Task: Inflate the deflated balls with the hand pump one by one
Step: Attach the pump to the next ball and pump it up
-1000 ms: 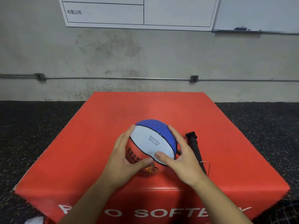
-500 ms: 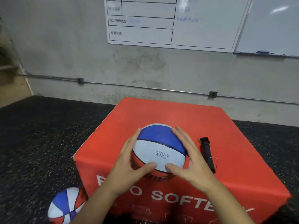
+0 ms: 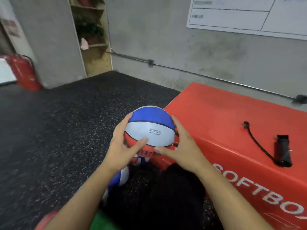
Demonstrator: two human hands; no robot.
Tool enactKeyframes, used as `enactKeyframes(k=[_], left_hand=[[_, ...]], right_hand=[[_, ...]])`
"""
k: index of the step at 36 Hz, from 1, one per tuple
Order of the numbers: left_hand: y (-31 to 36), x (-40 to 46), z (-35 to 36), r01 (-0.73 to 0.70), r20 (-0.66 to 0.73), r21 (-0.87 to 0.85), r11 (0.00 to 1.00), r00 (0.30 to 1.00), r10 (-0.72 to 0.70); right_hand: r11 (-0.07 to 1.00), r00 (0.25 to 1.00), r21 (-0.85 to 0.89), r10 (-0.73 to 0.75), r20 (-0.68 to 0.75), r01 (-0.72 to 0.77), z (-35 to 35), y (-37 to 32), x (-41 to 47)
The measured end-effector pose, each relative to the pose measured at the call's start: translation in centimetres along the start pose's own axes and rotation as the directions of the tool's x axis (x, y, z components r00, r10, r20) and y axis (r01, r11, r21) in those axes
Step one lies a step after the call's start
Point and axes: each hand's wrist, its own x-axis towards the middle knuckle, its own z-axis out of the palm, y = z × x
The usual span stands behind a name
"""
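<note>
Speckled black floor (image 3: 66, 130) beside a red soft box (image 3: 232, 113): one ball looks inflated.
Left hand (image 3: 123, 146) and right hand (image 3: 184, 146) clasp the round basketball (image 3: 149, 128) off the box; pump (image 3: 282, 150) idle, another ball (image 3: 119, 176) below probably awaits.

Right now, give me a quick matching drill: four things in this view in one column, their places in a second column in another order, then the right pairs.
Things:
1. held ball
2. hand pump
3. fire extinguisher
4. second ball

Places:
A. on the floor, partly hidden under the left forearm
B. standing by the wall, far left
C. gripped between the left hand and the right hand, off the edge of the red box
D. lying on top of the red box

Pairs: 1-C, 2-D, 3-B, 4-A
</note>
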Motion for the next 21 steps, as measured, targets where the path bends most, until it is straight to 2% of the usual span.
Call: enactKeyframes(k=[4, 12, 16, 21], left_hand=[[-1.1, -3.1, -5.8, 0.026, -0.036, 0.093, 0.995, 0.999, -0.023], [-5.6, -9.0, -16.1, 0.143, -0.086, 0.203, 0.969, 0.988, -0.128], [-7.6, -11.9, -19.6, 0.125, -0.055, 0.315, 0.941, 0.992, -0.114], [-10.4, -15.1, -22.8, 0.200, -0.081, 0.319, 0.927, 0.980, -0.183]], right_hand=[[0.996, 0.997, 0.083, -0.028, 0.070, 0.023, 5.8, -2.2, 0.3], [0.976, 0.960, 0.212, -0.018, 0.278, -0.043, 16.5, -4.4, -0.8], [0.988, 0.922, 0.148, -0.087, 0.377, 0.033, 21.1, -5.5, -0.8], [0.988, 0.859, 0.081, -0.154, 0.488, 0.132, 25.7, -6.4, -0.5]])
